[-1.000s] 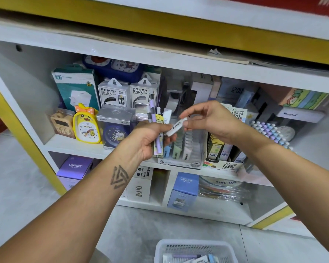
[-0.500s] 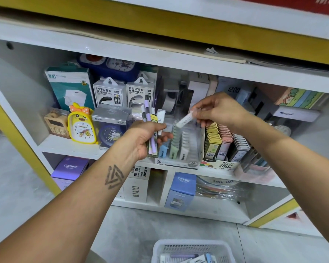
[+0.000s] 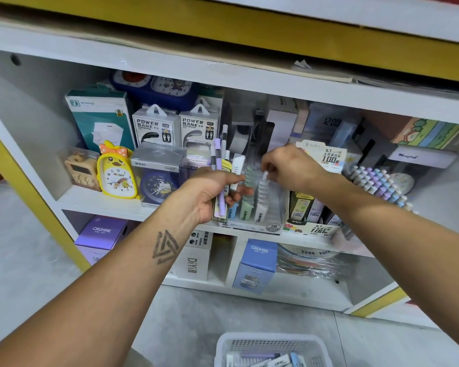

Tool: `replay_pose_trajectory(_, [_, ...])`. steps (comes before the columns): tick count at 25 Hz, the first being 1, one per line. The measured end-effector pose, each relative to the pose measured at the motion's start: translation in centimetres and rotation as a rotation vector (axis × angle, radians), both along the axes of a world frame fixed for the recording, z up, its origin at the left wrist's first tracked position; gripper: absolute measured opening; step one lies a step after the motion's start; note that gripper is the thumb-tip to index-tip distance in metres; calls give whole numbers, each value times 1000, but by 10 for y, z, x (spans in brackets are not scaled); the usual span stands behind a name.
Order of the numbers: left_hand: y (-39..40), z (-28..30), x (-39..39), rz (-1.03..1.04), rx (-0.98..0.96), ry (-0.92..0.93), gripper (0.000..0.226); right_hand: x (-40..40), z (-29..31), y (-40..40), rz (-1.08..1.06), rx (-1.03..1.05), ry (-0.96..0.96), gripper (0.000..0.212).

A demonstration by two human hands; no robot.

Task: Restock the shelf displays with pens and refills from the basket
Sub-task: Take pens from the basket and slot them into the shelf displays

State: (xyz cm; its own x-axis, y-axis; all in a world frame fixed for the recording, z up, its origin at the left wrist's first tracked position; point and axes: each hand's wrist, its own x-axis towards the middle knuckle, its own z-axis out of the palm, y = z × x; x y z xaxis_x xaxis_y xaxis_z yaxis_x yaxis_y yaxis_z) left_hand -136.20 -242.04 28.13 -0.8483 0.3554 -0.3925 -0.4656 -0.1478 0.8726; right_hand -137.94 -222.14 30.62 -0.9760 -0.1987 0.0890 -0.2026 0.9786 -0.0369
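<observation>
Refill case (image 3: 264, 176) now lower, in display (image 3: 260, 207).

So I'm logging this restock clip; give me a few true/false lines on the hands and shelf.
1. The left hand grips a bundle of pens. True.
2. The right hand rests in the basket. False: it is up at the clear display tray of refill cases.
3. The yellow duck clock stands on the floor. False: it stands on the shelf.
4. The basket sits below the shelf. True.
</observation>
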Motion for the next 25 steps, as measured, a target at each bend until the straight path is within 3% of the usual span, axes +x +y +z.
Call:
replay_pose_trajectory(8, [-1, -2, 0, -16, -19, 31, 37, -6, 0, -6, -18, 26, -13, 22])
replay_pose_trajectory(14, [-2, 0, 1, -52, -41, 95, 47, -2, -5, -2, 7, -89, -75, 23])
replay_pose_trajectory(18, [-1, 0, 1, -39, -44, 98, 35, -7, -7, -3, 11, -14, -67, 12])
replay_pose_trajectory(21, [-3, -1, -3, 15, -19, 69, 28, -8, -4, -8, -7, 55, -70, 24])
replay_pose_trajectory(23, [-6, -1, -4, 20, -6, 66, 24, -3, 4, -12, -61, -189, -76, 33])
replay_pose_trajectory(25, [-6, -1, -3, 20, -11, 86, 24, 8, 15, -17, -89, -749, -212, 41])
